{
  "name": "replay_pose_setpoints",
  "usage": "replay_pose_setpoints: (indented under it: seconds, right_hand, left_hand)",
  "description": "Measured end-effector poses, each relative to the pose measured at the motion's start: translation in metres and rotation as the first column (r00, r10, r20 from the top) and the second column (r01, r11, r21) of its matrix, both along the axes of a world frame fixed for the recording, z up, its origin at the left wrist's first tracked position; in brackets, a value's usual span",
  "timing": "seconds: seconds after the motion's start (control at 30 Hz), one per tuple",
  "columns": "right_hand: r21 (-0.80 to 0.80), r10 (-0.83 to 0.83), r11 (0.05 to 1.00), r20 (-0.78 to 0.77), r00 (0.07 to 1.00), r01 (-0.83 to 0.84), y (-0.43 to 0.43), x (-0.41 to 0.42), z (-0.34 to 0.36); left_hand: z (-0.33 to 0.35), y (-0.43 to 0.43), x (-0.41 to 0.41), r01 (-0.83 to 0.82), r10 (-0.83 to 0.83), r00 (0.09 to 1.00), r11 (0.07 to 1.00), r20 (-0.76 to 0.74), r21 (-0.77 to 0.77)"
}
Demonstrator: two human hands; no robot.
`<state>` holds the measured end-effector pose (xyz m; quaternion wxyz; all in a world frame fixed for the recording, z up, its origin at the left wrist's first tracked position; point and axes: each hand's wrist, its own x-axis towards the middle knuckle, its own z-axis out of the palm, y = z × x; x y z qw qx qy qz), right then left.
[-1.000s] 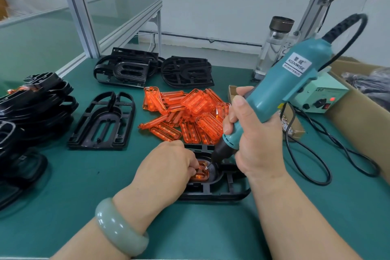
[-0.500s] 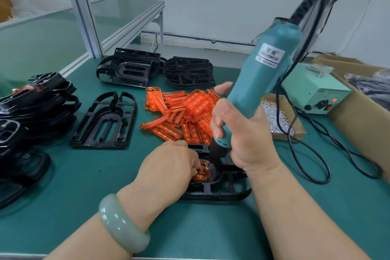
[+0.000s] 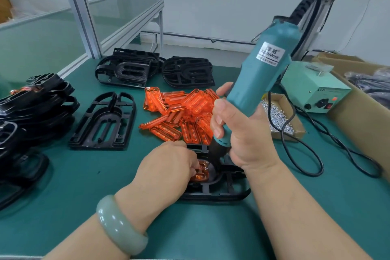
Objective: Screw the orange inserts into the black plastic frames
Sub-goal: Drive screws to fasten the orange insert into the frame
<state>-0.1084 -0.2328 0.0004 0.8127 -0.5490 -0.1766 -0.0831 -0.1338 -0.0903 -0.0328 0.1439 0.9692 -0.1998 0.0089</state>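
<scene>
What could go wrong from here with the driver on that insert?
1. The left hand holds the orange insert right beside the electric screwdriver tip; a slip could hit its fingers.
2. The screwdriver leans in the right hand, so the screw might go in crooked, or the bit skip and mar the insert.
3. Its cable crosses the screw box; a tug may spill screws.
</scene>
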Motion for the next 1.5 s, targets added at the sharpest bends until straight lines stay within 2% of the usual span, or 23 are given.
replay_pose_setpoints:
  seconds: [0.37,0.6,0.7,0.93,1.1,1.2,1.33,1.5]
  right_hand:
    - [0.008,0.016,1.000,0.009,1.000,-0.016,-0.001,0.002,-0.005]
    - [-0.035,0.122,0.992,0.050,0.991,-0.120,-0.004,0.004,-0.006]
    - [-0.040,0.168,0.985,0.044,0.985,-0.166,-0.004,0.006,-0.004]
    - [0.069,0.122,0.990,0.015,0.992,-0.123,-0.008,0.008,-0.005]
    - [0.039,0.134,0.990,0.019,0.991,-0.135,-0.007,0.005,-0.001]
    - [0.127,0.153,0.979,0.051,0.987,-0.158,-0.008,0.008,0.012]
    - [0.218,0.047,0.974,0.045,0.998,-0.056,-0.022,0.015,0.023]
    - [0.429,-0.112,0.887,-0.158,0.981,0.170,-0.043,0.021,0.005]
  left_hand:
    - [-0.002,0.000,0.000,-0.014,0.014,1.000,1.000,0.012,-0.007]
    - [-0.001,-0.001,0.001,-0.046,0.045,0.999,0.999,-0.028,-0.026]
    - [0.001,-0.002,0.001,-0.039,0.039,0.999,0.999,-0.030,0.012]
    - [-0.001,0.000,0.001,-0.042,0.041,0.998,0.999,-0.037,-0.008]
    - [-0.003,0.001,0.003,-0.033,0.032,0.998,0.999,-0.052,-0.027]
    - [-0.004,0.002,0.002,-0.038,0.037,0.998,0.998,-0.047,-0.041]
    - [-0.002,0.002,0.002,-0.035,0.033,0.999,0.998,-0.043,-0.046]
    - [-0.002,0.002,0.004,0.011,-0.010,0.999,1.000,-0.047,0.013]
